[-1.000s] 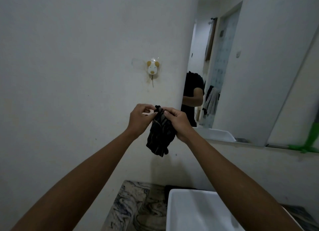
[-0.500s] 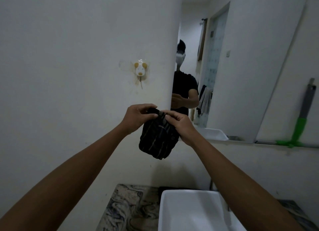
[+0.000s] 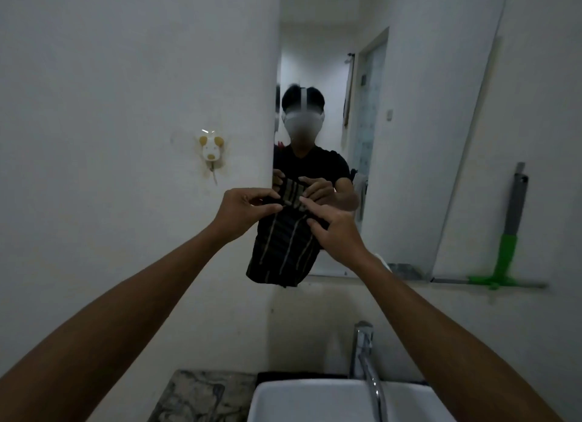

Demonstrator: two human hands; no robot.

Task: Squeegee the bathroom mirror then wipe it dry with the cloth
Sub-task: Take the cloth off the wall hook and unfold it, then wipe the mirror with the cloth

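Cloth, dark with pale stripes [image 3: 285,248], is pinched at its top edge by left hand [image 3: 241,213] and right hand [image 3: 338,237]; it has been brought before the frameless wall mirror [image 3: 409,138] (green-handled squeegee [image 3: 508,248] parked right of it); wiping is judged imminent.
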